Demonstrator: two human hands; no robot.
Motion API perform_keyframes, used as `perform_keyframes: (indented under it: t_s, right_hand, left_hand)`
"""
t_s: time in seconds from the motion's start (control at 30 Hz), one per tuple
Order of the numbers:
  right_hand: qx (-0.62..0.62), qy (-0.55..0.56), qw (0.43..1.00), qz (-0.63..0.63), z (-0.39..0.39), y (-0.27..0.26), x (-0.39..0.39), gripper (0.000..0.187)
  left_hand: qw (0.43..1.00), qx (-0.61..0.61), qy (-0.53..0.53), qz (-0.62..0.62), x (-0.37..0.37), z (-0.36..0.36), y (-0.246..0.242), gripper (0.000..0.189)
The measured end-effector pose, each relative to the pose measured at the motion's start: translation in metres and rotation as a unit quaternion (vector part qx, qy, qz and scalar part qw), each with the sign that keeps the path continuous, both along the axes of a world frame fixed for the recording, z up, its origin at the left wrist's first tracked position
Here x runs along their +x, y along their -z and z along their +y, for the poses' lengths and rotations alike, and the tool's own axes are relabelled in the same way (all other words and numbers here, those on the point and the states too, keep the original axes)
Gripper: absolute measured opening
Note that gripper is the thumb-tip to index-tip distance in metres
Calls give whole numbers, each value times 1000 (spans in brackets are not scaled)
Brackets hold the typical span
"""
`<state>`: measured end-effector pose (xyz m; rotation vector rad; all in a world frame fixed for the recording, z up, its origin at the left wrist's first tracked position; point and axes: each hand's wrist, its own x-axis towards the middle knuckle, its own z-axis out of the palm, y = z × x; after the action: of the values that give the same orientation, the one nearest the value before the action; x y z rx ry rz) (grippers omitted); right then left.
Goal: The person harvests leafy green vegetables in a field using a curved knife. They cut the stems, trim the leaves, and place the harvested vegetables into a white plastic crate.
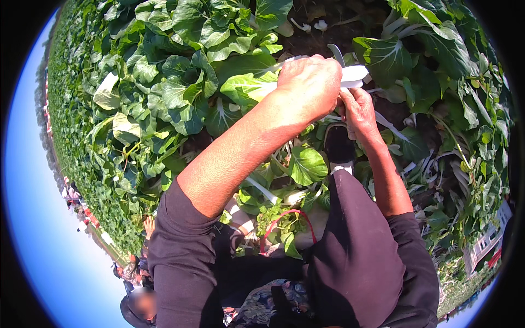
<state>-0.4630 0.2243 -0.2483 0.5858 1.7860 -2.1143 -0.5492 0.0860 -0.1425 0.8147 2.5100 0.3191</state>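
Note:
My left hand is closed round a head of bok choy, its white stalks sticking out to the right and its pale green leaves to the left. Just below the stalk end, my right hand has its fingers bent close to my left hand; what it grips is mostly hidden. A curved knife blade rises behind the stalks, its handle out of sight. Beneath the hands lie loose leaves and a white stalk.
My dark shoe stands among cut leaves. A red loop handle shows between my legs. Dense leafy plants grow at left, more at right. Other people are at lower left. A white crate stands at lower right.

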Motion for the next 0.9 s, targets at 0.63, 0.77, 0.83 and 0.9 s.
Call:
perform_keyframes:
  t_s: [0.63, 0.77, 0.83, 0.9]
  right_hand:
    - [240, -188, 936, 176, -90, 93, -161, 29]
    - [201, -161, 960, 107, -89, 97, -159, 27]
    - [180, -110, 977, 34, -89, 97, -157, 30]
    - [180, -147, 969, 84, -91, 101, -158, 26]
  left_hand:
    - [967, 4, -135, 214, -51, -159, 57, 41]
    - [965, 48, -198, 166, -43, -158, 57, 45]
    - [963, 53, -218, 151, -37, -155, 59, 45]
    - [961, 43, -227, 154, -30, -152, 61, 44]
